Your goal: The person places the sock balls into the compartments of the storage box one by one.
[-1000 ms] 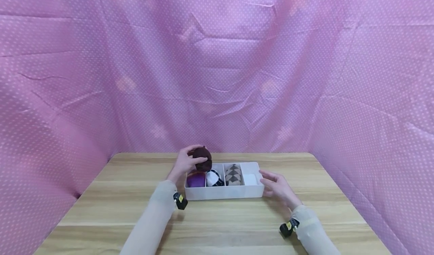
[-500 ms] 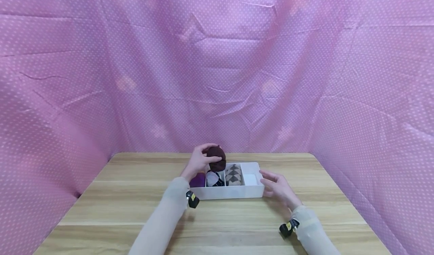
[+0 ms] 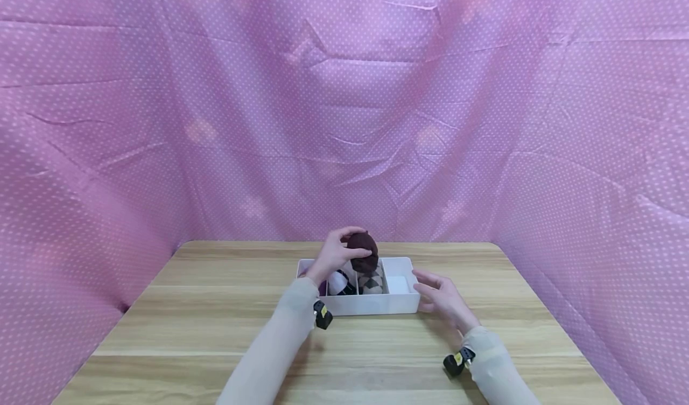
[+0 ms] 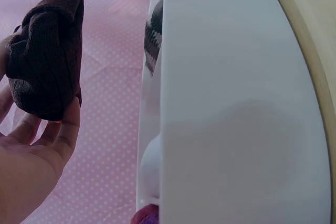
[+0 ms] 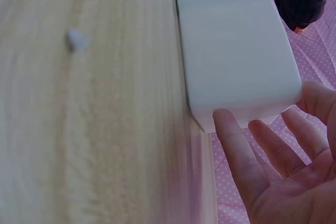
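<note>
A rolled-up dark brown sock (image 3: 363, 252) is held between the thumb and fingers of my left hand (image 3: 336, 254). Its ribbed knit shows in the left wrist view (image 4: 50, 59). Below it stands a white divided box (image 3: 371, 305). From left to right its compartments hold a purple sock roll (image 3: 323, 288), partly hidden by the left wrist, a white and black roll (image 3: 339, 283), and a beige and grey argyle roll (image 3: 371, 284). The rightmost compartment shows white inside. My right hand (image 3: 442, 296) touches the box's right end with spread fingertips.
The box stands on a light wood-grain table (image 3: 377, 357), towards its back edge. Pink dotted cloth (image 3: 344, 106) hangs behind and at both sides. A small pale blurred spot (image 5: 77, 40) lies on the wood in the right wrist view.
My left hand has carried the brown sock rightwards, from above the purple roll, past the white and black one, to above the argyle roll. The right hand and the box have stayed put.
</note>
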Tool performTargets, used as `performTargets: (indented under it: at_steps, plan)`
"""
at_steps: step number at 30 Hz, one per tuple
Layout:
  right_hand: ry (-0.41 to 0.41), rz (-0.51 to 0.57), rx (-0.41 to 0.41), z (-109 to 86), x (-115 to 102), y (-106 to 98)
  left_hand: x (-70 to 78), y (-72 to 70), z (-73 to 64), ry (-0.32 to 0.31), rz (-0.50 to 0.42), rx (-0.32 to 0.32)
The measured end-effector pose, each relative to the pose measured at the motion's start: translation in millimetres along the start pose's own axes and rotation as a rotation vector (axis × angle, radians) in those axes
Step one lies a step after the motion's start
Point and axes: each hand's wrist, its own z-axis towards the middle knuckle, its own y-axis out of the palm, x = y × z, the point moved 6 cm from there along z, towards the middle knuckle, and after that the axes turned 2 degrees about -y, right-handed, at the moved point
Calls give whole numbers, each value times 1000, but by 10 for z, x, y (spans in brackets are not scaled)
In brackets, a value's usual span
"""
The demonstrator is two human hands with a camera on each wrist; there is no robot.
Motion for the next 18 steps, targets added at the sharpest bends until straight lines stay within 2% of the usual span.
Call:
performTargets:
  at_steps: [12, 15, 18]
  plan:
    - [-5, 8, 15, -4, -6, 1, -33, 197, 4, -12, -17, -44]
    - [-5, 23, 7, 1, -2, 13, -46, 257, 4, -25, -26, -54]
    - [-3, 24, 10, 8, 3, 13, -70, 312, -8, -64, -61, -59]
